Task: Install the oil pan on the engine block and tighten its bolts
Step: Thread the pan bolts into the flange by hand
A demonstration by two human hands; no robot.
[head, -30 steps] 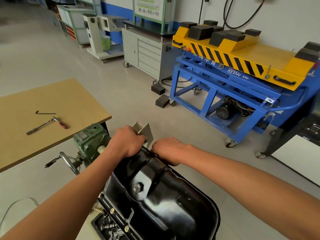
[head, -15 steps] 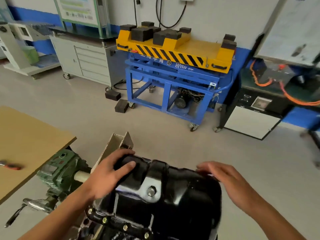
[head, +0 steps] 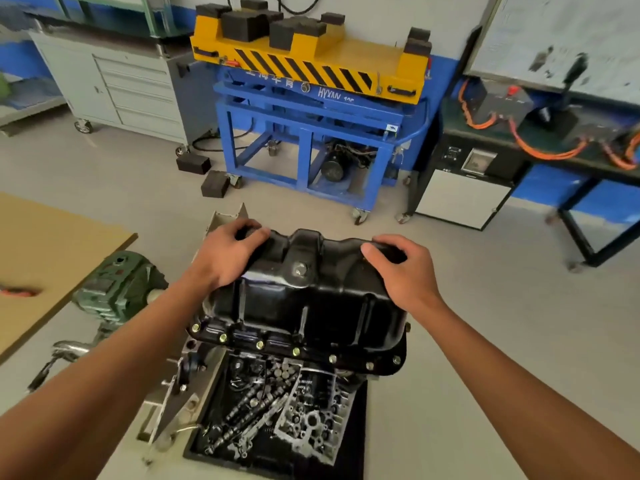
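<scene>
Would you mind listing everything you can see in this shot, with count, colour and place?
oil pan: one, black, centre, under both hands
bolts: several, brass-coloured, along the pan's near flange
drain plug: one, silver, on the pan's top
tray: one, black, below the pan, holding metal engine parts
gearbox: one, green, left of the pan
table: one, tan, far left
lift cart: one, blue with yellow top, by the far wall
blocks: two, black, on the floor left of the cart
cabinet: one, grey, back left
left hand: grips the pan's far left edge
right hand: grips the pan's far right edge
</scene>
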